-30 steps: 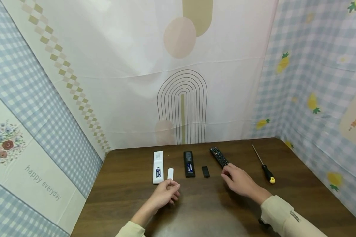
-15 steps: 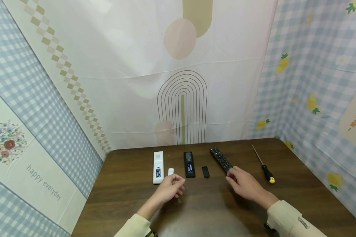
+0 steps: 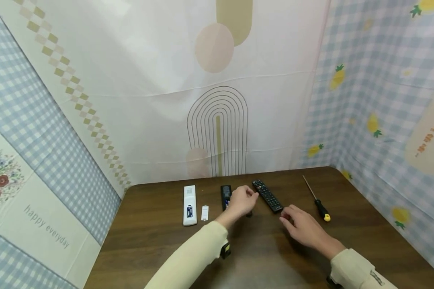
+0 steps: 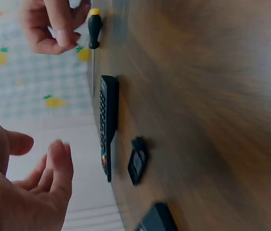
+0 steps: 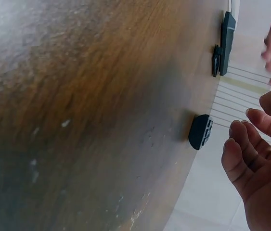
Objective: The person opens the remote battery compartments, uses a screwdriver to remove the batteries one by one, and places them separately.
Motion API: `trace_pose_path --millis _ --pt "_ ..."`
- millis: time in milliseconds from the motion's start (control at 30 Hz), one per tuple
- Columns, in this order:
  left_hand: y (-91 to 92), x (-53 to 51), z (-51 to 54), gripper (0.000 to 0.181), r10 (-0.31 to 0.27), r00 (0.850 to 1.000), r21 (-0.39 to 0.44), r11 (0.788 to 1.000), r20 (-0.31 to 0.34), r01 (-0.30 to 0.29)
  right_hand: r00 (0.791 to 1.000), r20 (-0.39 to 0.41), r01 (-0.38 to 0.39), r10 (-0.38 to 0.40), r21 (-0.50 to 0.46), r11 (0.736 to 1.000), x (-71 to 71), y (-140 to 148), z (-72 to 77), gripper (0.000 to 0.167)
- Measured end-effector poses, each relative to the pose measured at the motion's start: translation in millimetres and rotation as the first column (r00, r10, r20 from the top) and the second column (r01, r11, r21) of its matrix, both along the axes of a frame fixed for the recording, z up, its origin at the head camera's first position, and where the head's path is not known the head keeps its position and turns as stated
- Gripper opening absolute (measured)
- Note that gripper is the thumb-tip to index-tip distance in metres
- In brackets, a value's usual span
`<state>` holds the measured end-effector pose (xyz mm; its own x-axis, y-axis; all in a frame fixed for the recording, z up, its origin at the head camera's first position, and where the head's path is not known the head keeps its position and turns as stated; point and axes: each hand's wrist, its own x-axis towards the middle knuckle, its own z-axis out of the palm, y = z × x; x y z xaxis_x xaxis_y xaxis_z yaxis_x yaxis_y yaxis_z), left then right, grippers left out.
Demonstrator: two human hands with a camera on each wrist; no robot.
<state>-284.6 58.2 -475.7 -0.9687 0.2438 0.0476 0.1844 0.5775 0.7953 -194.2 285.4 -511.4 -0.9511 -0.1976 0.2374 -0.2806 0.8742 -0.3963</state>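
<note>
My left hand [image 3: 241, 200] hovers over the middle black remote [image 3: 226, 192] and a small black cover [image 4: 137, 161], its fingers loosely bent with a gap to the thumb and nothing between them. The remote with buttons facing up [image 3: 267, 196] lies slanted to the right of it. At that remote's near end is my right hand [image 3: 304, 226]; the right wrist view shows its loosely bent fingers apart from the remote [image 5: 201, 132], holding nothing. The middle remote's battery bay is uncovered, with batteries visible, and is partly hidden by the left hand.
A white remote [image 3: 189, 206] with batteries in its uncovered bay lies at the left, a white cover [image 3: 205, 213] beside it. A screwdriver [image 3: 322, 209] with a black and yellow handle lies at the right. Behind the wooden table [image 3: 137, 241] hangs patterned cloth.
My left hand has moved right and away from me, from near the white cover to over the middle remote. My right hand has drawn the slanted remote slightly nearer and let go.
</note>
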Motion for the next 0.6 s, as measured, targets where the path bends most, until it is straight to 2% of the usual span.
trace_pose_path --millis 100,167,367,400,467,600 --pt "26.1 -14.3 0.8 0.023 0.043 0.998 -0.084 0.995 -0.039 -0.046 0.999 0.031 0.012 -0.011 -0.011 1.0 0.3 3 1.0 0.01" --pt "41.5 -22.4 -1.1 0.029 0.053 0.998 -0.151 0.987 -0.033 -0.057 0.998 0.056 0.019 -0.018 -0.02 1.0 1.4 5 1.8 0.007" --pt "75.3 -39.6 -12.5 0.072 0.076 0.997 -0.36 0.931 0.02 -0.064 0.998 0.068 0.022 -0.019 -0.039 0.999 4.9 9 1.6 0.004" --pt "80.4 -43.6 -19.3 0.077 0.085 0.996 -0.381 0.921 0.007 -0.076 0.998 0.063 0.022 -0.02 -0.038 0.999 5.2 9 1.3 0.004" --pt "87.5 -46.3 -24.4 0.085 0.097 0.995 -0.393 0.916 0.017 -0.082 0.998 0.05 0.028 -0.026 -0.039 0.999 5.6 10 0.9 0.004" --pt "100.6 -47.8 -37.4 0.088 0.114 0.993 -0.399 0.911 0.01 -0.101 0.999 0.019 0.038 -0.037 -0.052 0.998 6.3 11 0.4 0.006"
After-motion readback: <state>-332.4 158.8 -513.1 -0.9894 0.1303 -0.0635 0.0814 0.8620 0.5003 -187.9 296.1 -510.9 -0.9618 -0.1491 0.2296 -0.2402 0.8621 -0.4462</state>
